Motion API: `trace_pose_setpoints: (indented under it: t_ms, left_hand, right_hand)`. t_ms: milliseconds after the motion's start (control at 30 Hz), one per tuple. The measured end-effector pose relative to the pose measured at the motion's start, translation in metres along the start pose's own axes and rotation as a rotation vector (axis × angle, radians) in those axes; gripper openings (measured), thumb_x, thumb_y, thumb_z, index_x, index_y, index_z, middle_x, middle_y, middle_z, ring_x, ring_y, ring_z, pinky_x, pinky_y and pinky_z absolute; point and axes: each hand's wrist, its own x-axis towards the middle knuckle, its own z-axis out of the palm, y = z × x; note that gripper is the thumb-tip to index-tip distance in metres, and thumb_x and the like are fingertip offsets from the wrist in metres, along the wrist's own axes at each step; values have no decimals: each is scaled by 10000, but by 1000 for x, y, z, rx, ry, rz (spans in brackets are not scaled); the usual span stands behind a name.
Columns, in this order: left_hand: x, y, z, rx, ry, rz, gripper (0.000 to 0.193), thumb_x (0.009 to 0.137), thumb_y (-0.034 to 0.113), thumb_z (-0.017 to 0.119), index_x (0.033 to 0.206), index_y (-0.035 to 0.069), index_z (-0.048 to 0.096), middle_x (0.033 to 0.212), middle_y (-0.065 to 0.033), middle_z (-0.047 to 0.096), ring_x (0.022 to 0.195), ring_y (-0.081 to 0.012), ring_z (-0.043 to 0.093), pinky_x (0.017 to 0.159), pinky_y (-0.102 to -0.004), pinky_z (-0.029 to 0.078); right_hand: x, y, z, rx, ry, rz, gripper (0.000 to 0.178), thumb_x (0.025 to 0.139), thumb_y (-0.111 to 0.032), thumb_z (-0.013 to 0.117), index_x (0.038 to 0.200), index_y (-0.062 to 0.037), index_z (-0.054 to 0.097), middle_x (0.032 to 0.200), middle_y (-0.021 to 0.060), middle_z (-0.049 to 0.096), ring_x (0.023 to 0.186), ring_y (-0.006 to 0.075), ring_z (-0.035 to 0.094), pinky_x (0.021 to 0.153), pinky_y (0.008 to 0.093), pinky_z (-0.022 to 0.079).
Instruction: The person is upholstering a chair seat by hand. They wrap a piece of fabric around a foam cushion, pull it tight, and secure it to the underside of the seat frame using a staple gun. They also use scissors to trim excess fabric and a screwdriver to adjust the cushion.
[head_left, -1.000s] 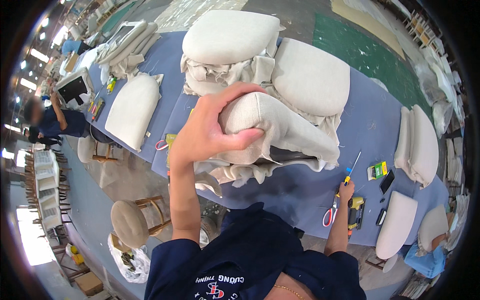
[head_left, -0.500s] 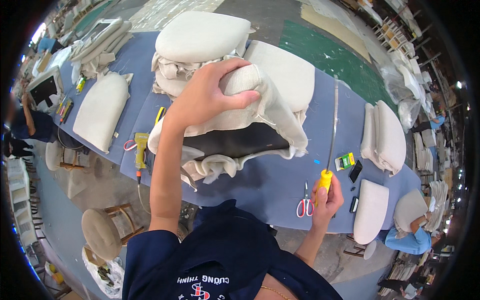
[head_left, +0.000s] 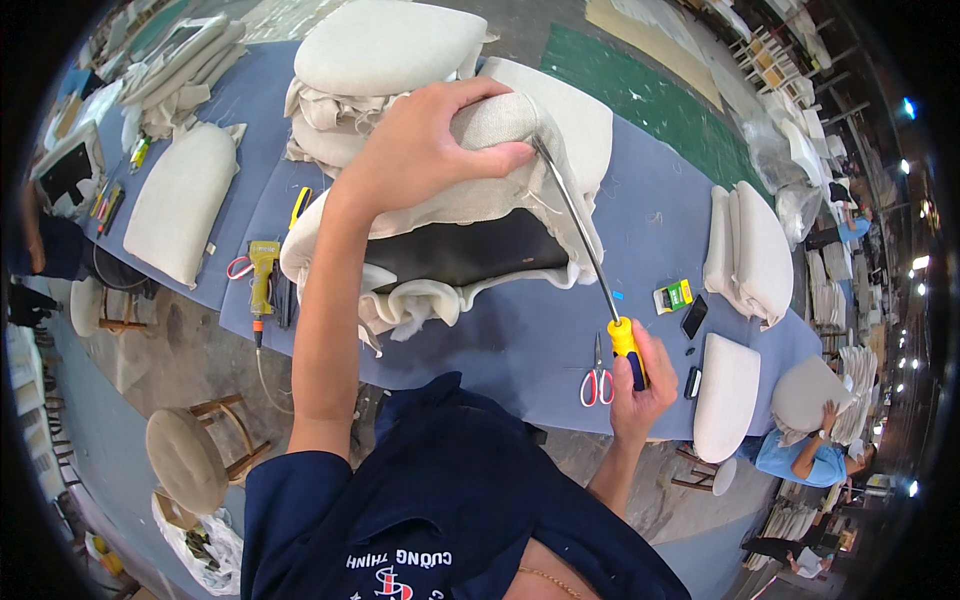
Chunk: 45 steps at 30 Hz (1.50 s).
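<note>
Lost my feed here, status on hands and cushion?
Left hand gripping cushion top. Right hand holds screwdriver, tip at fabric by left fingers. Scissors beside right hand.

Beige cushion (head_left: 470,210) — tilted, perhaps half-covered; screwdriver (head_left: 590,265) touching.

Blue table (head_left: 540,340): cushions (head_left: 185,195), scissors (head_left: 597,380), perhaps a stapler (head_left: 262,275).

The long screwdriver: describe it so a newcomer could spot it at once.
On the blue worktable, look at the right hand near the front edge. It grips the screwdriver, whose shaft reaches the cushion. Unlike the red-handled scissors beside it, its handle is yellow and blue.
</note>
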Motion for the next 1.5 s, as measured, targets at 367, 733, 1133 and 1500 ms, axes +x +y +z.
trace_pose_setpoints:
  t_ms: [367, 733, 1133, 1500]
  left_hand:
    - [0, -4, 2, -13, 3, 53, 508, 819, 317, 763, 1176, -27, 652, 976, -76, 695, 918, -139, 607, 896, -298, 478]
    - [0, 1, 6, 30, 22, 64, 532, 808, 333, 764, 1164, -47, 658, 980, -103, 711, 917, -157, 629, 897, -312, 490]
    - [7, -7, 5, 154, 142, 58, 608, 759, 381, 753, 1166, -62, 672, 1039, -196, 732, 981, -291, 697, 915, -374, 507]
    - [-4, -26, -17, 125, 195, 52, 571, 781, 384, 734, 1151, -46, 673, 1006, -187, 728, 942, -284, 685, 905, -379, 505]
  right_hand:
    - [-15, -9, 0, -100, 106, -40, 484, 717, 60, 840, 1183, -15, 731, 967, 149, 661, 849, 221, 667, 717, 288, 518]
    - [26, -69, -66, -298, -76, -60, 488, 690, 111, 829, 1157, -2, 745, 969, 140, 648, 725, 166, 681, 616, 240, 516]
    - [-2, 7, 34, 94, 55, 35, 382, 841, 6, 762, 1213, 50, 692, 921, 180, 719, 806, 215, 685, 728, 307, 539]
    - [19, 39, 114, 275, 123, -77, 339, 931, -92, 725, 1231, 59, 677, 878, 57, 687, 726, 110, 586, 668, 257, 489]
